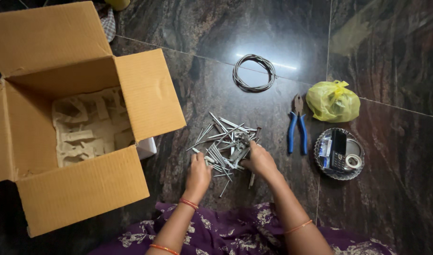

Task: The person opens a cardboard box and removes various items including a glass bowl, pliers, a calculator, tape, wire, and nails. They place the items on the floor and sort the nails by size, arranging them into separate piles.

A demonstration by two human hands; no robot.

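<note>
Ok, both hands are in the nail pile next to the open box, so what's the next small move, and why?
Probably close the right hand on the few nails under its fingers and lift them off the pile. That hand already rests on the pile's near edge, the left hand steadies the other side, and the open cardboard box sits just to the left. Whether anything is gripped yet is unclear.

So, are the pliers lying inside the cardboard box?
No, the blue-handled pliers lie on the dark floor, right of the nail pile, well apart from the open cardboard box.

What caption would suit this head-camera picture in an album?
Both hands, left and right, sort a pile of nails beside an open cardboard box.
</note>
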